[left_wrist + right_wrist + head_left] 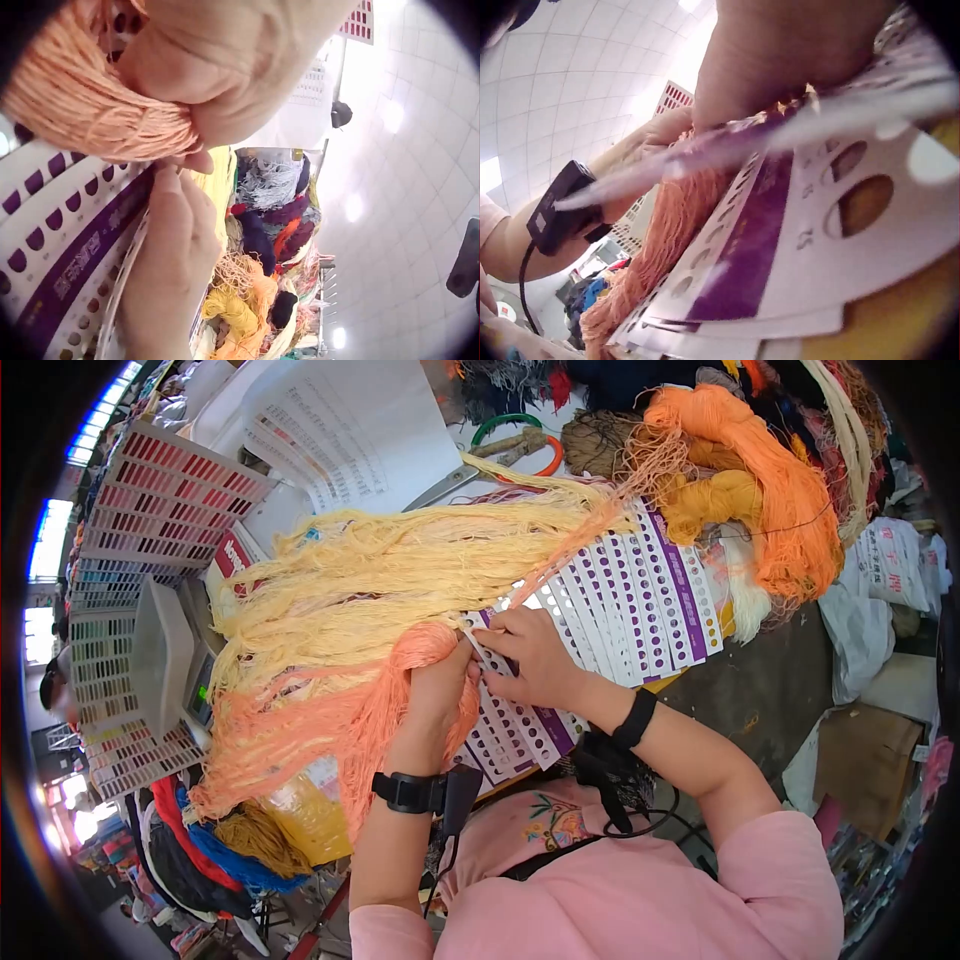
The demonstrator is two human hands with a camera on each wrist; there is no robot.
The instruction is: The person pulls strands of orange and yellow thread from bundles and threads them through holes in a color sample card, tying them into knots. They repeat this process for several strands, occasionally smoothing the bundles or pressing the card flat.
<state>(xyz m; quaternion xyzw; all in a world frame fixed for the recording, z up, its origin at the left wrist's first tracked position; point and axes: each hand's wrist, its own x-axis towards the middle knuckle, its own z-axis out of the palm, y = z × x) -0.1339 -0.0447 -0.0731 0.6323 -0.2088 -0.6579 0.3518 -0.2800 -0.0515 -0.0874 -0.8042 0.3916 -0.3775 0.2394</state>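
Note:
The left hand grips a thick peach-orange yarn skein, which loops over the hand and hangs down beside it. Fingertips of the right hand meet the left ones over the punched cards, at a thin white strip that the right fingers appear to pinch. From the left wrist, the skein bulges under the left hand, and the right hand touches its edge. A blurred pale strip crosses the right wrist view below the right hand; its fingertips are hidden there.
Pale yellow yarn spreads across the cards. Behind it lie scissors and a printed sheet. Bright orange yarn is heaped at the right. Colour-sample boards and a pale tray stand at the left.

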